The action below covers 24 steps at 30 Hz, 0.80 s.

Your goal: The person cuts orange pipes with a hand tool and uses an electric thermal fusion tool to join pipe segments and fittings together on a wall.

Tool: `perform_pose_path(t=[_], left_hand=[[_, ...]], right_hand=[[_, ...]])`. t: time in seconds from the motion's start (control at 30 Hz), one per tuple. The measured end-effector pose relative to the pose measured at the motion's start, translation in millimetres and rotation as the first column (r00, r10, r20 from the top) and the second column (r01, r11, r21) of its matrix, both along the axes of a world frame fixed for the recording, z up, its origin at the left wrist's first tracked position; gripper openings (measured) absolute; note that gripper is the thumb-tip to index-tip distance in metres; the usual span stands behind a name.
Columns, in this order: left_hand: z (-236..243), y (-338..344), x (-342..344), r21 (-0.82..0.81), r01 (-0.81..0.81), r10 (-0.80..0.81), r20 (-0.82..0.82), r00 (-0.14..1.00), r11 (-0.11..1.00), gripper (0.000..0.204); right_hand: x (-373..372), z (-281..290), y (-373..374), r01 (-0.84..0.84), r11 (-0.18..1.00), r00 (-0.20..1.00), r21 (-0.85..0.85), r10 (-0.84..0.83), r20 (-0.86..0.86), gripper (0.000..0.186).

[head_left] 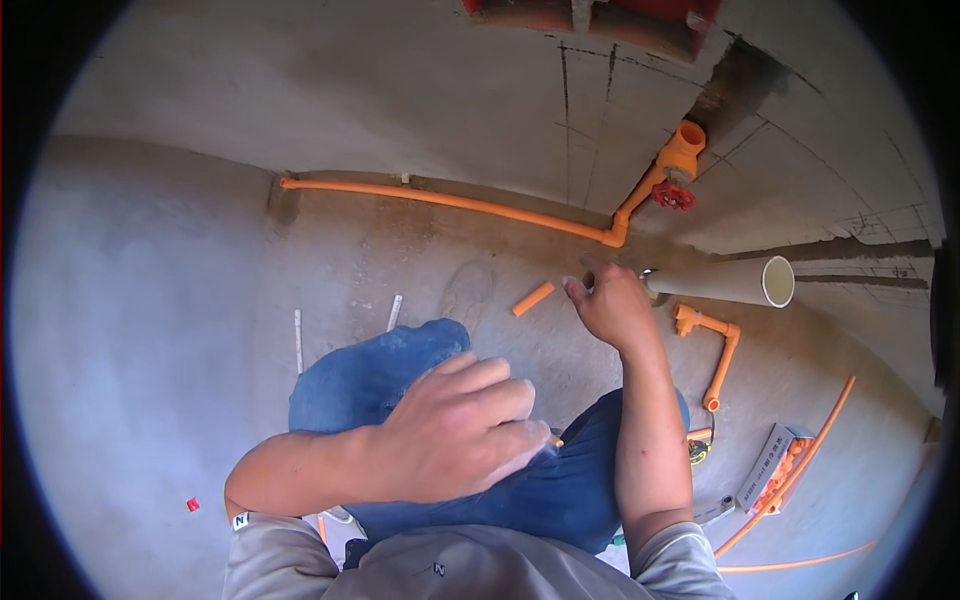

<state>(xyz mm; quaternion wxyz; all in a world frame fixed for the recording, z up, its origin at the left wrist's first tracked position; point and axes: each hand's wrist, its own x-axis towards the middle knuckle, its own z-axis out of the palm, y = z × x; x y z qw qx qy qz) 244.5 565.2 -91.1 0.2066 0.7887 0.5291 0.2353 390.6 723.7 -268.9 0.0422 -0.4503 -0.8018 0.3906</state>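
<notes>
My left hand is closed in front of my bent knees, its fingers curled together. From its fingertips pokes a small thin stick with an orange tip; most of it is hidden, so its kind cannot be made out. My right hand reaches out over the floor, thumb and forefinger apart, seemingly holding nothing. Just left of it lies a short cut piece of orange pipe. On its right a wide white pipe rises from the floor.
An orange pipe runs along the wall base to a valve with a red handwheel. Orange pipe with elbows, a tape measure, a box of orange fittings and a long orange pipe lie on the right.
</notes>
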Motion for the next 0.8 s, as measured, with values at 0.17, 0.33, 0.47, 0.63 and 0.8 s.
perform_pose_path(t=[0.17,0.33,0.47,0.63,0.8], left_hand=[[-21,0,6,-0.082,0.045,-0.049,-0.039,0.998,0.996,0.018],[-40,2,4,-0.291,0.067,-0.060,0.034,0.998,0.954,0.015],[-62,31,1,-0.635,-0.141,0.170,-0.015,0.985,0.760,0.013],[-146,65,9,-0.821,-0.273,0.229,-0.179,0.957,0.501,0.012],[-226,51,24,-0.851,-0.249,0.192,-0.178,0.965,0.462,0.015]], right_hand=[[5,0,1,-0.002,1.000,0.996,-0.015,0.003,0.085,0.046],[15,-5,0,0.066,0.997,0.998,0.047,-0.066,-0.009,0.050],[16,-1,3,0.115,0.990,0.993,0.076,-0.113,-0.040,0.051],[30,3,3,0.214,0.975,0.977,0.066,-0.215,0.002,0.052],[36,12,-2,0.245,0.967,0.969,0.073,-0.246,-0.005,0.053]])
